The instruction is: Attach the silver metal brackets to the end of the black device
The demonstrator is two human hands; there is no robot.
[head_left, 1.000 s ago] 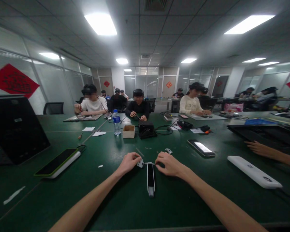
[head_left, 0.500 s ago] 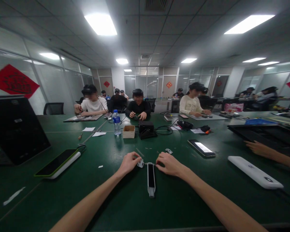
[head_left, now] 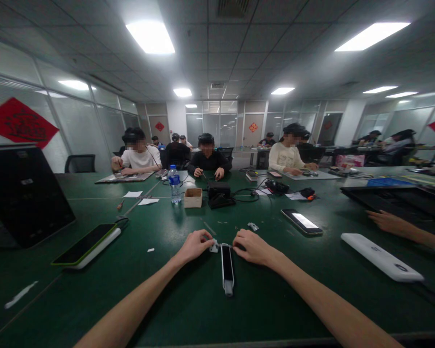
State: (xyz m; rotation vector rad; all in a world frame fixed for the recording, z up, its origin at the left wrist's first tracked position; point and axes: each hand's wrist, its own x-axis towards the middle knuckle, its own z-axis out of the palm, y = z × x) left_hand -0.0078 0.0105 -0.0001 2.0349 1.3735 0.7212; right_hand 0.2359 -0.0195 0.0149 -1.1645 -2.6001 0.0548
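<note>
My left hand (head_left: 195, 245) pinches a small pale metal plate with holes (head_left: 214, 246) between thumb and fingertips. The plate is beside the far end of a slim white-edged device with a black face (head_left: 227, 267), which lies lengthwise on the green table. A grey tip points toward me at its near end. At the other side, my right hand (head_left: 253, 247) rests with curled fingers at the device's far right corner. Whatever its fingertips grip is too small to make out. A second small holed plate (head_left: 253, 226) lies just beyond the right hand.
On the right lie a phone with a lit screen (head_left: 304, 221) and a white power bank (head_left: 382, 257); another person's hand (head_left: 395, 226) touches a black tray (head_left: 413, 203). A green-edged phone (head_left: 85, 244) is at left. Ahead stand a bottle (head_left: 174, 183) and cardboard box (head_left: 193, 198).
My left hand has moved slightly right, bringing the small plate up close to the device's far end. The device's near end has shifted a little to the right. My right hand has barely moved.
</note>
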